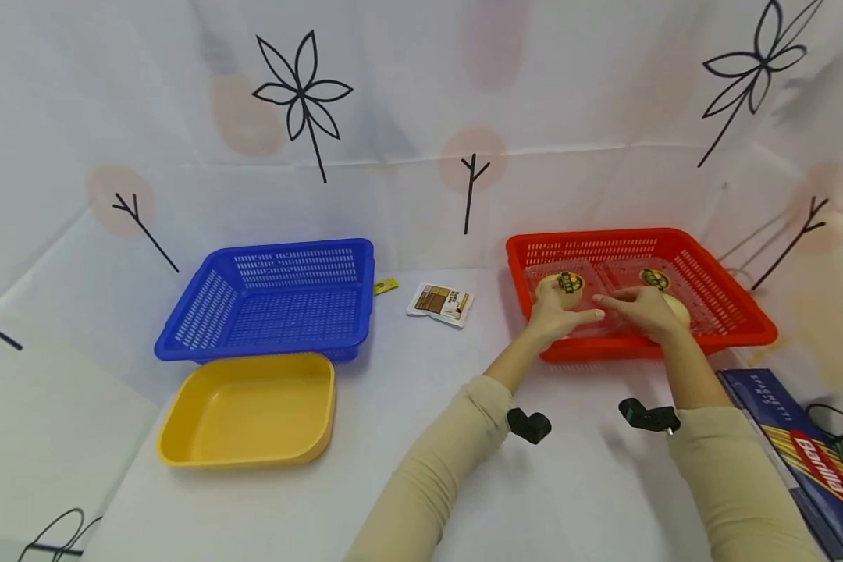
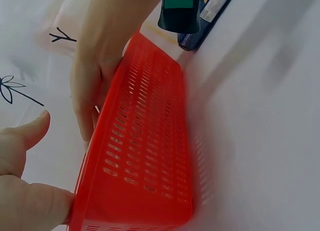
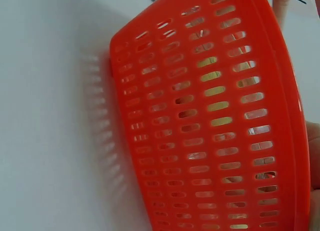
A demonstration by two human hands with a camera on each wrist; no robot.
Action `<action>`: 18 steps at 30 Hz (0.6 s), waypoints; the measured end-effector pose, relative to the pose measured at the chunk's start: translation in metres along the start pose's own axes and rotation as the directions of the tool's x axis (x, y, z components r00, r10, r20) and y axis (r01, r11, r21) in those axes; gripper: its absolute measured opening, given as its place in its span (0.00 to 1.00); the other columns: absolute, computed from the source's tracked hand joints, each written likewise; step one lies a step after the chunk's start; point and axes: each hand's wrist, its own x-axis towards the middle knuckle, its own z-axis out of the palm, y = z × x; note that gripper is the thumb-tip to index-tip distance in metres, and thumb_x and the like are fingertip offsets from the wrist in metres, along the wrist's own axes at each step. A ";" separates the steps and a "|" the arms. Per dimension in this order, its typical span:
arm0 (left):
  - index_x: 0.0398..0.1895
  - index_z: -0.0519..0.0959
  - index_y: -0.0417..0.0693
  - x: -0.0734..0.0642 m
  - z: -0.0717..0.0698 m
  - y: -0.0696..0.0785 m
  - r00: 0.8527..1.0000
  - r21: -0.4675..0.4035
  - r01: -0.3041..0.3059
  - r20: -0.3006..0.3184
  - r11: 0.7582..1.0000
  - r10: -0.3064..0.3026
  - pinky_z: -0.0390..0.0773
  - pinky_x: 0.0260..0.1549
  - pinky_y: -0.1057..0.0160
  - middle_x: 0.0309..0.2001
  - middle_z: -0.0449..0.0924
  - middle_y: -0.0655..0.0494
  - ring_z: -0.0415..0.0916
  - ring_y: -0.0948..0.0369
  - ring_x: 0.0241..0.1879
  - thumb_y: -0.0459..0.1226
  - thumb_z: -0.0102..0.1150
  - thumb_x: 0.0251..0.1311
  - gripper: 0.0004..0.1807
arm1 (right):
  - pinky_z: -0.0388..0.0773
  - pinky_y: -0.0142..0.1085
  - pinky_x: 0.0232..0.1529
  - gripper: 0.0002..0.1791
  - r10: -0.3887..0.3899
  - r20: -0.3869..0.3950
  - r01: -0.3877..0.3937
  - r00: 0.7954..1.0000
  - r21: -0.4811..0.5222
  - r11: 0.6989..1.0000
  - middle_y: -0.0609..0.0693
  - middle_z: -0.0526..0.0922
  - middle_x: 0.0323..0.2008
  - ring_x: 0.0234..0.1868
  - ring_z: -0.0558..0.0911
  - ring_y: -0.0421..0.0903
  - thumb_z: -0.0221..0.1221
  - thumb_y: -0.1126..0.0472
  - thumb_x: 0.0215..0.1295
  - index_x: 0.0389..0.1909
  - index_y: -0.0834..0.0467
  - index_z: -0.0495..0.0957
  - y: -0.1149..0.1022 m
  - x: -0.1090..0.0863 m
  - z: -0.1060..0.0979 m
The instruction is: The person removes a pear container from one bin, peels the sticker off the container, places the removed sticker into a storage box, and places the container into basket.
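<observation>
Both hands are over the red basket (image 1: 738, 324), at the right of the head view. My left hand (image 1: 553, 314) reaches over its near side, beside a clear plastic box (image 1: 590, 273) with a round yellow-and-black label. Its thumb is spread towards the right hand. The right hand (image 1: 646, 312) lies over a second clear plastic box (image 1: 688, 290), its extended thumb and fingers pointing left. Pale yellow round things show beside both hands; their kind is unclear. Some fingertips are hidden. In the left wrist view, the left hand (image 2: 30, 191) is at the basket's rim.
At left stand a blue basket (image 1: 183, 332) and, before it, a yellow tray (image 1: 253, 414). A small white-and-brown packet (image 1: 441, 304) lies mid-table, near a yellow sachet (image 1: 385, 286). A blue spaghetti box (image 1: 801, 453) lies at the right edge. A patterned cloth hangs behind.
</observation>
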 end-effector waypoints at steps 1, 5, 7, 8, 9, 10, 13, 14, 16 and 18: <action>0.64 0.59 0.48 0.000 0.000 0.000 1.000 -0.012 -0.008 -0.001 1.000 0.008 0.74 0.51 0.63 0.60 0.61 0.58 0.66 0.59 0.55 0.39 0.73 0.46 0.42 | 0.76 0.37 0.38 0.48 0.004 0.006 -0.004 1.000 0.013 1.000 0.74 0.66 0.58 0.47 0.67 0.59 0.51 0.35 0.63 0.65 0.74 0.58 0.000 0.000 0.000; 0.63 0.60 0.49 0.000 0.000 -0.001 0.999 -0.033 -0.018 -0.031 0.999 0.017 0.73 0.52 0.60 0.59 0.65 0.55 0.67 0.57 0.56 0.40 0.73 0.46 0.41 | 0.76 0.34 0.38 0.49 0.009 0.044 -0.013 0.999 0.079 0.997 0.72 0.62 0.61 0.49 0.66 0.58 0.52 0.35 0.62 0.67 0.72 0.54 0.003 0.002 -0.002; 0.63 0.61 0.49 0.000 0.000 -0.002 0.999 -0.053 -0.022 -0.050 0.998 0.019 0.73 0.52 0.58 0.58 0.67 0.53 0.67 0.56 0.57 0.39 0.73 0.46 0.41 | 0.76 0.43 0.49 0.51 0.011 0.068 -0.020 0.998 0.129 0.991 0.73 0.57 0.64 0.55 0.64 0.62 0.51 0.36 0.63 0.69 0.71 0.48 0.005 0.004 -0.003; 0.62 0.61 0.49 0.000 0.000 -0.002 0.998 -0.056 -0.019 -0.059 0.998 0.016 0.73 0.52 0.57 0.58 0.68 0.53 0.67 0.56 0.57 0.39 0.73 0.46 0.41 | 0.73 0.48 0.54 0.51 0.010 0.080 -0.022 0.997 0.156 0.987 0.74 0.53 0.66 0.58 0.62 0.64 0.50 0.36 0.64 0.70 0.71 0.45 0.006 0.004 -0.004; 0.62 0.62 0.50 0.000 0.000 -0.002 0.998 -0.071 -0.021 -0.065 0.997 0.017 0.73 0.52 0.57 0.57 0.69 0.52 0.68 0.56 0.57 0.39 0.73 0.46 0.40 | 0.69 0.53 0.57 0.51 0.010 0.092 -0.027 0.996 0.189 0.982 0.74 0.51 0.67 0.60 0.60 0.65 0.50 0.37 0.64 0.70 0.71 0.42 0.006 0.005 -0.004; 0.62 0.62 0.50 0.000 0.001 -0.002 0.997 -0.094 -0.027 -0.073 0.995 0.020 0.74 0.51 0.58 0.57 0.70 0.52 0.69 0.55 0.56 0.38 0.73 0.45 0.40 | 0.64 0.57 0.60 0.51 0.008 0.105 -0.031 0.994 0.221 0.975 0.74 0.49 0.67 0.62 0.58 0.65 0.50 0.37 0.65 0.70 0.71 0.40 0.007 0.005 -0.004; 0.62 0.64 0.49 -0.001 0.001 -0.002 0.995 -0.147 -0.044 -0.098 0.988 0.029 0.75 0.46 0.63 0.54 0.72 0.51 0.71 0.55 0.53 0.36 0.73 0.45 0.39 | 0.62 0.57 0.61 0.50 0.002 0.114 -0.035 0.993 0.289 0.957 0.71 0.51 0.66 0.62 0.60 0.61 0.48 0.39 0.67 0.71 0.70 0.37 0.008 0.005 -0.004; 0.62 0.64 0.49 -0.001 0.002 -0.002 0.994 -0.151 -0.049 -0.108 0.987 0.033 0.75 0.45 0.65 0.53 0.73 0.51 0.72 0.55 0.52 0.36 0.73 0.45 0.40 | 0.65 0.54 0.60 0.49 0.002 0.112 -0.037 0.994 0.306 0.951 0.68 0.54 0.65 0.59 0.64 0.57 0.49 0.39 0.67 0.71 0.69 0.37 0.007 0.004 -0.004; 0.63 0.64 0.48 -0.003 0.003 -0.002 0.990 -0.130 -0.065 -0.131 0.989 0.047 0.75 0.45 0.66 0.53 0.73 0.50 0.72 0.55 0.51 0.36 0.73 0.45 0.40 | 0.73 0.45 0.55 0.49 0.014 0.098 -0.048 0.995 0.352 0.935 0.59 0.63 0.59 0.53 0.71 0.47 0.50 0.40 0.66 0.72 0.66 0.37 0.007 0.003 -0.005; 0.64 0.64 0.48 -0.004 0.004 -0.003 0.986 -0.073 -0.080 -0.154 0.994 0.068 0.75 0.47 0.64 0.55 0.73 0.51 0.71 0.56 0.52 0.38 0.73 0.46 0.40 | 0.78 0.37 0.47 0.49 0.029 0.081 -0.063 0.996 0.454 0.889 0.50 0.68 0.52 0.44 0.75 0.39 0.52 0.42 0.65 0.72 0.63 0.36 0.006 0.002 -0.006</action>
